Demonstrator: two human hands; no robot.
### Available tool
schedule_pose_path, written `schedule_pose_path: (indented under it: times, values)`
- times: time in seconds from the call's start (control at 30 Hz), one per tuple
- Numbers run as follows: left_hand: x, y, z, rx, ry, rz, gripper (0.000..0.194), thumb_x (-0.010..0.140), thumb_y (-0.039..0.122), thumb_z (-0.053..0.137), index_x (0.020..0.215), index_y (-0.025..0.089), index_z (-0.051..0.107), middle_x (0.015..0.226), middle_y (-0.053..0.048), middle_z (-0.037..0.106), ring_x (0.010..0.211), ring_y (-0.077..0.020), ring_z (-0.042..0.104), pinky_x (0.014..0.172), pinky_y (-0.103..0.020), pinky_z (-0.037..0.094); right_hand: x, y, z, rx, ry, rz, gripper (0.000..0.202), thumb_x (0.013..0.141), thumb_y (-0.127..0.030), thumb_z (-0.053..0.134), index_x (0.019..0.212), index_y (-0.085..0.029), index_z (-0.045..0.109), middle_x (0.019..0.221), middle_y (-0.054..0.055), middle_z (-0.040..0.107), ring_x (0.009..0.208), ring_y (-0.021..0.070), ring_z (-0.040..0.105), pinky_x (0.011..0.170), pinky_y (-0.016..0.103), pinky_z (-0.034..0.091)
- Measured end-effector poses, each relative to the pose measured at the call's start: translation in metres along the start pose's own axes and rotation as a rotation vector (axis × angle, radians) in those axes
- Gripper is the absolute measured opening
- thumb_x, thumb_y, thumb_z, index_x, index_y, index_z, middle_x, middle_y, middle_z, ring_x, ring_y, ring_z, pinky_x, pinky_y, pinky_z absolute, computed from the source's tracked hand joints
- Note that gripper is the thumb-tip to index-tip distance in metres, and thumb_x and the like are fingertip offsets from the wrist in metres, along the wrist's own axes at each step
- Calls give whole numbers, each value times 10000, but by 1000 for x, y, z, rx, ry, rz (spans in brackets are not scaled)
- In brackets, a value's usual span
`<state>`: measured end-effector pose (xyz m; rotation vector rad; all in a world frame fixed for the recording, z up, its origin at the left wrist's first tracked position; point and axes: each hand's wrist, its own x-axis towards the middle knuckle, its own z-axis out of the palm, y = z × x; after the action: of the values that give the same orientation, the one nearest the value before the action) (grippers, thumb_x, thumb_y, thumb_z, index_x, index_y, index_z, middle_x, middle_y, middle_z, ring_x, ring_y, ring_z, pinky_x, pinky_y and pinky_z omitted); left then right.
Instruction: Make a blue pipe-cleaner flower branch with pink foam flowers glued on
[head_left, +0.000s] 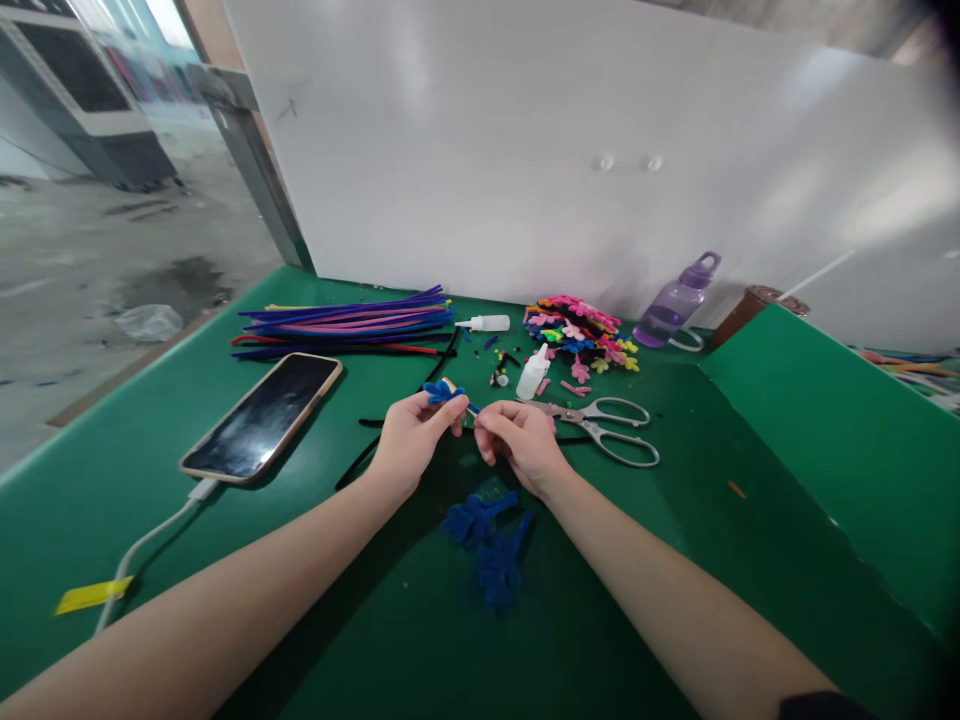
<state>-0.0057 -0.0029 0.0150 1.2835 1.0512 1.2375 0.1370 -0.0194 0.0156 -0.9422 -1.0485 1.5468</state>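
My left hand point(420, 430) pinches a blue fuzzy flower piece point(442, 392) whose petals stick up past the fingers. From it a thin blue and pale yellow stem runs to the right, where the fingers of my right hand point(517, 437) are closed on its end. Two more blue fuzzy flowers point(499, 570) lie on the green table point(337, 640) between my forearms. Scissors point(600, 425) with grey handles rest just right of my right hand, their blades partly hidden. An upright, slightly tilted white glue bottle point(533, 373) is beyond that hand.
A phone point(266, 415) with a cable point(150, 535) lies at the left. Behind are a bundle of fuzzy stems point(345, 325), another glue bottle point(487, 323) and a colourful flower pile point(577, 330). A purple bottle point(675, 300) and brown cup point(750, 310) stand near a green box point(840, 450).
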Motion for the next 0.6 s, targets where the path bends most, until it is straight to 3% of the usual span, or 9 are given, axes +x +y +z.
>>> schedule_pose_path:
  times: [0.3, 0.6]
  values:
    - [5, -10, -4, -157, -15, -39, 246, 717, 345, 648, 606, 139, 571, 564, 14, 552, 537, -96, 499, 592, -241, 405, 2, 1, -3, -23, -104, 9, 175, 699, -336, 683, 711, -167, 638, 653, -3, 670, 496, 81, 577, 507, 215, 471]
    - [6, -11, -4, -256, 22, -96, 262, 703, 337, 670, 591, 130, 556, 538, 24, 514, 521, -78, 466, 575, -231, 385, 5, 9, -2, -132, -23, -42, 189, 699, -325, 686, 751, -160, 610, 686, 19, 696, 545, 110, 634, 538, 234, 503]
